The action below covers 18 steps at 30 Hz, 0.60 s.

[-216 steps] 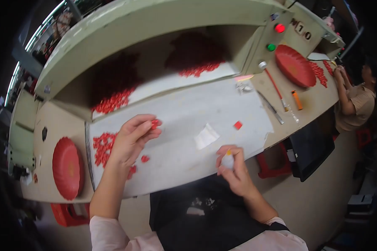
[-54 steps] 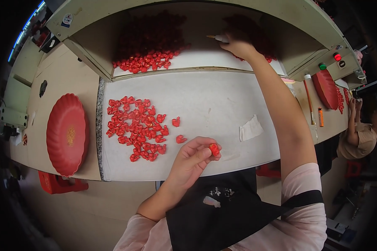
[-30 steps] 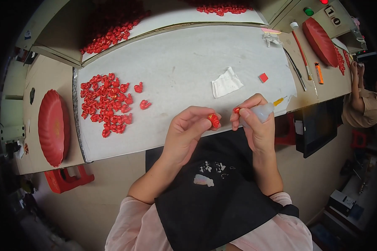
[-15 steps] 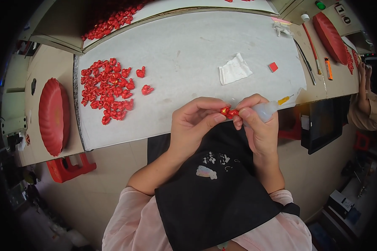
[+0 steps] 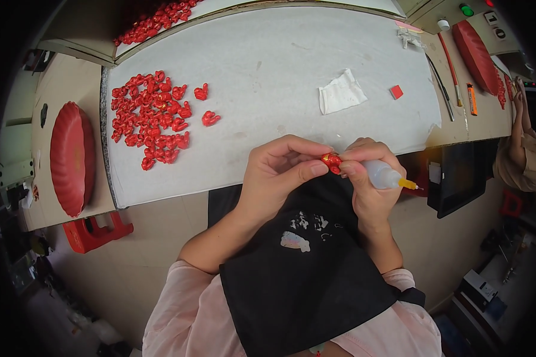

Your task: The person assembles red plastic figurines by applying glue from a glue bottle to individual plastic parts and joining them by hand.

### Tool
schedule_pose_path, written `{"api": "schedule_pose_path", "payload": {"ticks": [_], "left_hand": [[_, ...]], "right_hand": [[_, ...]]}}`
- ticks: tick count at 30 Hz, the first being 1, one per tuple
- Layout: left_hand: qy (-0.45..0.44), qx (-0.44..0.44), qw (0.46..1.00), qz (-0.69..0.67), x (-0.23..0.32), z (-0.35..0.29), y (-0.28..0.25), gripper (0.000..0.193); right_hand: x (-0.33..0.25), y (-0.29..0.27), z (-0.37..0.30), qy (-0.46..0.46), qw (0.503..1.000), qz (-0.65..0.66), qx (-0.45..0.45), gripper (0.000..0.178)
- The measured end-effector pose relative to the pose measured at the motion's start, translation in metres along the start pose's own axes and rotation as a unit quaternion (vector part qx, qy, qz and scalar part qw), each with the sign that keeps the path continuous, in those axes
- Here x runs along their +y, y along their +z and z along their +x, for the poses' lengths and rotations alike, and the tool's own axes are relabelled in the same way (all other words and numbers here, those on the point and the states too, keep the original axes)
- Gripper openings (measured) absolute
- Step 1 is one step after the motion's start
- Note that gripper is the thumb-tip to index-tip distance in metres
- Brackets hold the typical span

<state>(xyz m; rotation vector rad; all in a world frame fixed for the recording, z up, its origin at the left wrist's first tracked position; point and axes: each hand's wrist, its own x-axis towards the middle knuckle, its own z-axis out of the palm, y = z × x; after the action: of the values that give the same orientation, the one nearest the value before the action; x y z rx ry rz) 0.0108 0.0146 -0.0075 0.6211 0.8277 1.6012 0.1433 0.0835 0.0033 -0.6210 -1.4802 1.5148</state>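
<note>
A small glossy red figurine with gold marks is pinched between the fingertips of both my hands, just off the front edge of the white-covered worktop. My left hand grips its left side with thumb and forefinger. On its other side, the thumb and finger of my right hand touch it. That hand also keeps a translucent squeeze bottle tucked in its grip, the yellow needle tip pointing right, away from the figurine. Many similar red figurines lie spread at the left, with two apart from the rest.
A folded white cloth and a small red square lie beyond my hands. Red scalloped trays stand at both sides. Brushes and an orange tube are at the right. More figurines fill the shelf. Another person's arm shows far right.
The bottle has swung in my right hand, its needle tip turning from up-right to slightly downward. The figurine has been rotated between my fingers. The whole view has shifted a little.
</note>
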Motion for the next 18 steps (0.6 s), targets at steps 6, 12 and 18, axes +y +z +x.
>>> {"api": "schedule_pose_path", "payload": {"ticks": [6, 12, 18], "left_hand": [[0.1, 0.019, 0.986, 0.133, -0.003, -0.001, 0.0, 0.016], [0.134, 0.02, 0.961, 0.24, 0.001, -0.001, 0.003, 0.016], [0.13, 0.027, 0.965, 0.224, 0.0, -0.003, 0.003, 0.015]], "right_hand": [[-0.018, -0.002, 0.006, 0.018, 0.99, -0.132, -0.038, 0.01], [-0.019, -0.004, 0.004, 0.006, 0.984, -0.177, -0.03, 0.01], [-0.022, 0.0, 0.003, -0.014, 0.977, -0.21, -0.041, 0.011]]}}
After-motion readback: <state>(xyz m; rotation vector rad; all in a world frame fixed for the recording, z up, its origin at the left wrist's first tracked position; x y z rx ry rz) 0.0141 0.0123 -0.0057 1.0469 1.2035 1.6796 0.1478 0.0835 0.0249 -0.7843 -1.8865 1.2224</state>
